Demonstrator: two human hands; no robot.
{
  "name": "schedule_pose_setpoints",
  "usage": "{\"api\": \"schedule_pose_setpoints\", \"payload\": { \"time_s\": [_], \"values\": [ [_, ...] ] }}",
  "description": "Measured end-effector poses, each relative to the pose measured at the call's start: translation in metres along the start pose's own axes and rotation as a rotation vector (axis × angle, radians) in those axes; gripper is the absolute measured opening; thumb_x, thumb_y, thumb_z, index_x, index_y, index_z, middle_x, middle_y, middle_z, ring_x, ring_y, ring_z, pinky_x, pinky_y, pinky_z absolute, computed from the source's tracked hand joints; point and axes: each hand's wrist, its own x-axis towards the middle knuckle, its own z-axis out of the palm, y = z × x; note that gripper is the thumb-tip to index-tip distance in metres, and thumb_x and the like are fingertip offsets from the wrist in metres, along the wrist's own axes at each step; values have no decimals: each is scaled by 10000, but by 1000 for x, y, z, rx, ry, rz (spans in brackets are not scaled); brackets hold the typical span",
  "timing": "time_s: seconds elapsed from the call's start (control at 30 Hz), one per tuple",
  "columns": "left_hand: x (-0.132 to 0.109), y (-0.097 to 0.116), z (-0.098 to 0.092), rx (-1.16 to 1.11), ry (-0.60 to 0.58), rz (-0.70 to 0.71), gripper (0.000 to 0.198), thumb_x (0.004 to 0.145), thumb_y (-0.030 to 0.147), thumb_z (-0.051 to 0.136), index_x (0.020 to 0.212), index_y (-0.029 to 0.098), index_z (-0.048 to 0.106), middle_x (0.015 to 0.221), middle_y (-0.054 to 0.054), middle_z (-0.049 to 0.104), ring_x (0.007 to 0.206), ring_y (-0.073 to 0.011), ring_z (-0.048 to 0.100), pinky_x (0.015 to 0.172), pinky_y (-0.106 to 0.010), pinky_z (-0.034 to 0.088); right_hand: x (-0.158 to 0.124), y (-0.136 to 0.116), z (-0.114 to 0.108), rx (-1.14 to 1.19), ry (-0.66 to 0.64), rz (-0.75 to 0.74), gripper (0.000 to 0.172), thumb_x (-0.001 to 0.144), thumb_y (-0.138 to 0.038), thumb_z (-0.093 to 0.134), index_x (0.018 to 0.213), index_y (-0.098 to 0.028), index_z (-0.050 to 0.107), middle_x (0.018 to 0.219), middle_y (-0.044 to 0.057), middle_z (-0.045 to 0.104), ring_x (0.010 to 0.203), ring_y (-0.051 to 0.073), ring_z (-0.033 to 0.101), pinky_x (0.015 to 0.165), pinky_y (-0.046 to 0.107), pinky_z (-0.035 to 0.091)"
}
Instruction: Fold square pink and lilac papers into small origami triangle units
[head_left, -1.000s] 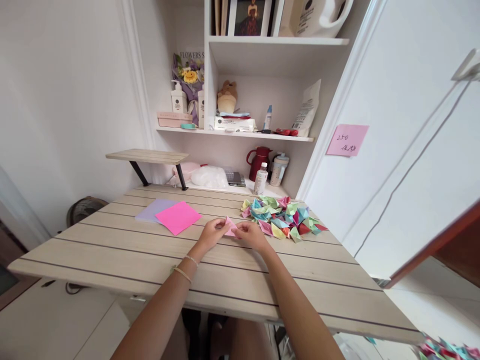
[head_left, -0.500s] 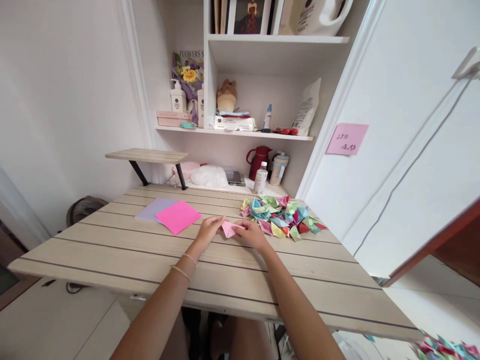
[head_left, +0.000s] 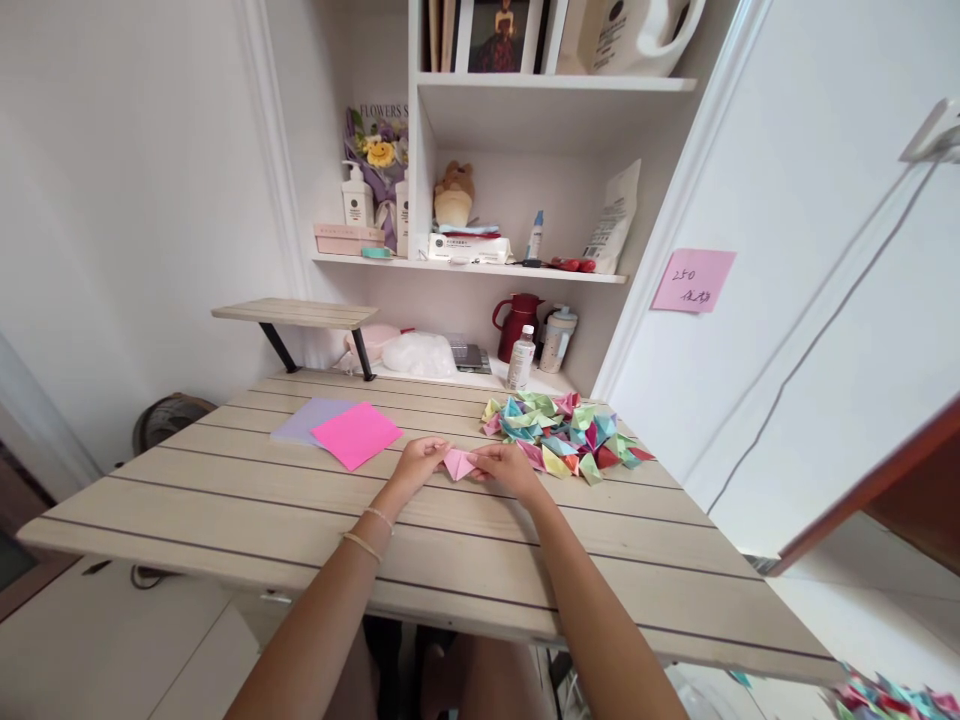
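Note:
Between my two hands, just above the wooden table [head_left: 300,520], is a small piece of folded pink paper [head_left: 458,465]. My left hand [head_left: 421,460] pinches its left corner with the fingertips. On the opposite side my right hand [head_left: 501,463] grips the right corner between thumb and fingers. The paper's front shows a triangular shape with creases. Close to my right hand lies a pile of folded paper pieces [head_left: 559,430] in many colours. Left of my hands rest a bright pink paper stack [head_left: 358,436] and a lilac paper stack [head_left: 300,420].
A small raised wooden shelf [head_left: 296,312] stands on the back left of the table. At the back are a clear bottle [head_left: 520,358], a dark red jug [head_left: 517,322] and a tumbler [head_left: 556,340]. More folded papers [head_left: 892,695] lie low on the right, beyond the table edge.
My right hand's fingers have shifted slightly right, from over the pink paper to its right corner, so more of its front shows. My left hand keeps its pinch.

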Motion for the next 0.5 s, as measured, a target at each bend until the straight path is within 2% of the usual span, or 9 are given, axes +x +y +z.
{"api": "schedule_pose_setpoints", "payload": {
  "time_s": [0.1,0.27,0.4,0.5],
  "values": [
    [-1,-1,0,9,-63,-27,314,588,324,715,795,104,626,735,-88,679,689,-188,641,655,-310,513,-2,-3,0,-19,16,0,365,644,-474,614,753,-132,682,630,42,664,576,151,606,568,256,504],
    [-1,0,-1,106,-50,34,283,572,314,724,726,101,620,646,-69,660,612,-168,623,604,-284,504,-5,-5,2,-3,-14,-13,395,653,-504,594,774,-139,681,649,48,674,597,168,626,591,279,518],
    [-3,3,1,4,-41,-6,328,594,329,717,814,110,614,764,-97,674,717,-191,633,682,-319,503,-2,-5,8,-39,111,-87,377,683,-495,572,785,-150,686,669,59,676,605,172,616,604,293,507],
    [-8,7,4,-113,-127,-108,394,653,374,672,959,142,584,961,-135,644,872,-220,615,760,-370,485,-2,-7,14,-82,238,-178,354,718,-467,549,841,-165,686,765,70,691,687,190,623,656,302,499]
  ]
}}
